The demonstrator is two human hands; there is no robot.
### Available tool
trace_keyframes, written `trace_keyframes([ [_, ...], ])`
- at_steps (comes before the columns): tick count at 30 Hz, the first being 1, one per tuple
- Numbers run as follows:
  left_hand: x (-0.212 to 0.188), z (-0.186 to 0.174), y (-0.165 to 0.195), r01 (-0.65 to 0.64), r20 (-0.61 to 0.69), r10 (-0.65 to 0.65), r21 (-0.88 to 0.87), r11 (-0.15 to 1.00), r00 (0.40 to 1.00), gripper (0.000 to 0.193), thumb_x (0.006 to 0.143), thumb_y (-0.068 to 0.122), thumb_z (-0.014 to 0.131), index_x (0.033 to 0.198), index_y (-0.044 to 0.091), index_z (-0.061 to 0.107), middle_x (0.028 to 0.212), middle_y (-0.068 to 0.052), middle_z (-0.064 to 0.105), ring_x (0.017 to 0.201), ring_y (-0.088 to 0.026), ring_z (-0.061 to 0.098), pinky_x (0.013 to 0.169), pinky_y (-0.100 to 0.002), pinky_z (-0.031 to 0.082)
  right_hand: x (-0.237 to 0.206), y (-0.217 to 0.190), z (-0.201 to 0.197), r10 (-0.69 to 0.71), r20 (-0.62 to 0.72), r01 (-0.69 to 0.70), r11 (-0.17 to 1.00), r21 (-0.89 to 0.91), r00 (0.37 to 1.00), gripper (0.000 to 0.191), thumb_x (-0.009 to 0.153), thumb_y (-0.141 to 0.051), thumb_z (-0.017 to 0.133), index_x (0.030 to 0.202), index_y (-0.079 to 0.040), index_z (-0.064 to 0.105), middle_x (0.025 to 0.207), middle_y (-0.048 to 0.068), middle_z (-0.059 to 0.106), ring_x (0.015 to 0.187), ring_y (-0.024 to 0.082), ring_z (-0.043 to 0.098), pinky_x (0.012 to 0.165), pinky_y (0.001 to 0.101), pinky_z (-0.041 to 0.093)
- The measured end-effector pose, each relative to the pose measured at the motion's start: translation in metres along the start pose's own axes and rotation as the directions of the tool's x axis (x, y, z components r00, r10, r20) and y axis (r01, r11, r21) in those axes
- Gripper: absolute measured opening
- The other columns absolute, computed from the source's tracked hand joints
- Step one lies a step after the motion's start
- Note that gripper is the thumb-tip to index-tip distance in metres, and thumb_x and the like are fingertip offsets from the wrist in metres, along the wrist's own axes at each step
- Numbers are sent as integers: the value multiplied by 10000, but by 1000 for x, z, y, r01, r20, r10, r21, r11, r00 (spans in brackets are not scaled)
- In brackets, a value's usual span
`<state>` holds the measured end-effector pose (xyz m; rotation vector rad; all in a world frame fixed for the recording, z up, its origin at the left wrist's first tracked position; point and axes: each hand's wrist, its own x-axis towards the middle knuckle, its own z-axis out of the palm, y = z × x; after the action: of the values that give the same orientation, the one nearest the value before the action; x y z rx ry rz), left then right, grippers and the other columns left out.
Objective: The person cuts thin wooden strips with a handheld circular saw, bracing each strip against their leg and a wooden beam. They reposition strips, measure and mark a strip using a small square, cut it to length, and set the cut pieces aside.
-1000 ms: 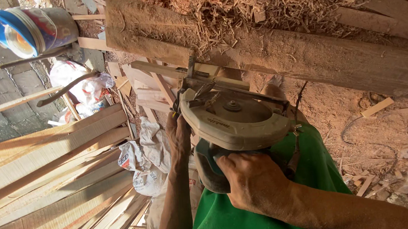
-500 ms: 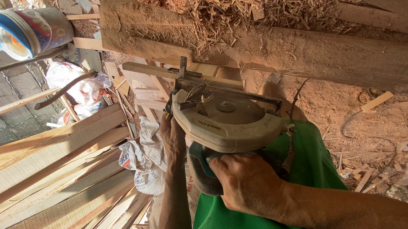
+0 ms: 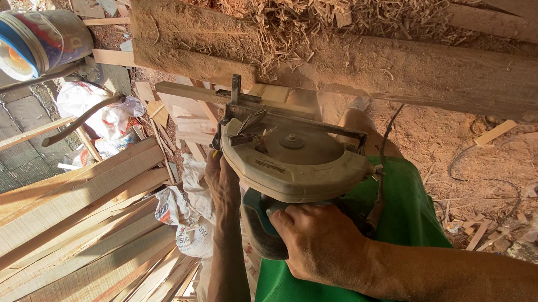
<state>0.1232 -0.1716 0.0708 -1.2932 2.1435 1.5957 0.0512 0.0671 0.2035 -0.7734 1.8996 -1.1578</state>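
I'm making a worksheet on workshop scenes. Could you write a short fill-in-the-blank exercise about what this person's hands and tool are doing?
1. The right hand grips the handle of a circular ____.
2. The left hand rests against the tool's ____ side, beside its base plate.
3. The person's lap is covered in ____ cloth.
4. A long timber beam above the tool carries a pile of wood ____.

Missing words: saw; left; green; shavings
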Motion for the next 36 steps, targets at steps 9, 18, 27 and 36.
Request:
trace_keyframes([
  [9,9,-10,-12,-19,18,20,-73,997,1000,265,1060,275,515,1108,35,617,864,6,638,703,-43,522,578,-210,418,8,-5,2,-4,27,4,1000,2,1000,413,700,-43,697,1088,80,626,789,177,667,727,307,707,650,452,590],
  [18,19,-17,-25,-88,15,90,-88,992,996,273,1055,216,503,1171,6,635,1005,-25,706,871,-73,615,788,-227,514,15,-8,4,-11,45,11,1000,4,999,420,711,-52,706,1095,93,618,786,186,662,729,312,704,649,467,583],
  [27,23,-22,-26,-79,12,80,-102,992,997,209,1065,189,521,1117,13,621,971,-14,664,869,-72,589,777,-230,499,20,-11,6,-16,14,16,1000,21,1000,422,691,-60,720,1075,83,620,792,183,657,737,331,701,656,477,577],
  [36,22,-21,-12,-22,-33,20,-78,997,999,188,1061,188,533,1045,21,616,922,-14,646,821,-73,553,734,-239,474,25,-14,7,-30,-6,30,1000,0,1000,424,693,-68,724,1076,85,627,787,181,653,736,322,692,672,472,573],
])
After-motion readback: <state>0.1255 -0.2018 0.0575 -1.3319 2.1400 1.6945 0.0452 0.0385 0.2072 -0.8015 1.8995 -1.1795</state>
